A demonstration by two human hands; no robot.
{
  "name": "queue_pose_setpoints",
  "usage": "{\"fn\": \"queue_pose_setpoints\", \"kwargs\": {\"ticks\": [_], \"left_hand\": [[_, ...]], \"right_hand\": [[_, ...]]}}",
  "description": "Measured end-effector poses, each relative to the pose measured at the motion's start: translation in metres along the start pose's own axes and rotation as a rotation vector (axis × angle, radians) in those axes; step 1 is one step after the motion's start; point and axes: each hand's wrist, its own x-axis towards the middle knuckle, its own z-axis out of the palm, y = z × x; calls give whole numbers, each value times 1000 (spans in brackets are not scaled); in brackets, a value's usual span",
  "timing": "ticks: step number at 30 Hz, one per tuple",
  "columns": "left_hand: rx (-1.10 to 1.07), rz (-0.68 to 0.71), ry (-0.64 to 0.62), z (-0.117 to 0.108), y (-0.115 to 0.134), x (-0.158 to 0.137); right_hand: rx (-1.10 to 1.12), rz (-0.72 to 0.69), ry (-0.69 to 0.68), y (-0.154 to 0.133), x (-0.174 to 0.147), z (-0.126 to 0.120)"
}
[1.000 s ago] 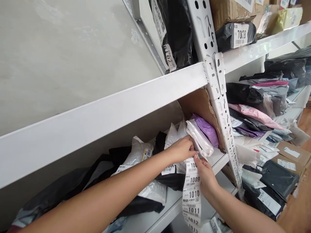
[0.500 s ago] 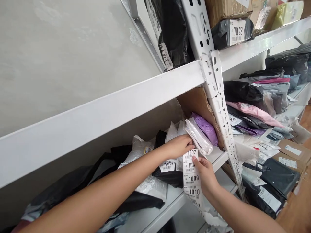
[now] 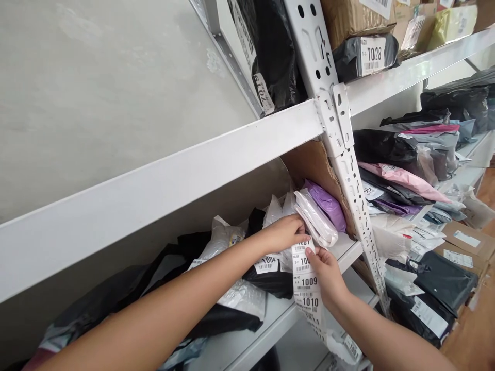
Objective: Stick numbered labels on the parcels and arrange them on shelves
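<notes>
A long strip of numbered white labels [image 3: 308,288] hangs down in front of the shelf, reading 1009 and 1010 in its middle. My right hand [image 3: 327,270] pinches its right edge near the top, thumb over the 1008 label. With fingers curled and closed, my left hand [image 3: 286,233] grips the strip's top end, partly covering the uppermost label. Just behind the hands, a white plastic-wrapped parcel [image 3: 315,216] leans against a purple parcel [image 3: 328,206]. Below my left wrist lies a black parcel [image 3: 270,281] with a label ending in 004.
White shelf beams [image 3: 162,190] cross above my arms, joined to a perforated upright [image 3: 353,196]. A cardboard sheet [image 3: 309,159] stands behind the purple parcel. Silvery bubble-wrapped parcels [image 3: 222,239] lie left. More parcels, including a pink one [image 3: 406,180], fill shelves at right.
My left fingers have come down slightly over the top label, now covering part of its number. The strip's lower end has swung a little. The view has shifted slightly.
</notes>
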Motion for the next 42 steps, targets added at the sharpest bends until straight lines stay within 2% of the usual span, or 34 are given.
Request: {"fn": "queue_pose_setpoints", "kwargs": {"ticks": [4,10,15,17,21,24,27,29,32,34,37,39,42], "left_hand": [[66,-3,43,6,7,0],[95,-2,40,7,5,3],[120,14,15,5,3,6],[134,10,20,5,4,6],[112,-16,105,11,5,-2],[106,-108,214,17,7,-12],[200,-254,248,16,14,-19],[302,-263,226,14,21,-21],[392,-203,117,16,29,-21],[449,-215,58,21,32,-20],[557,-236,53,22,29,-22],[498,-219,6,11,23,-27],[260,-141,-72,-16,12,-31]], "right_hand": [[29,58,121,0,-3,-1],[46,121,-53,-10,-14,-2],[-44,171,5,0,-26,-18],[-222,67,-22,9,-35,-32],[-571,-267,-136,13,-48,-65],[-563,-303,-153,2,-46,-78],[-471,-284,-120,-10,-39,-80],[-433,-287,-95,-14,-36,-78],[-402,-286,-85,-15,-36,-75],[-397,-283,-90,-14,-36,-74],[-401,-282,-102,-12,-35,-74],[-396,-292,-100,-13,-34,-78],[-397,-312,-128,-18,-33,-84]]}}
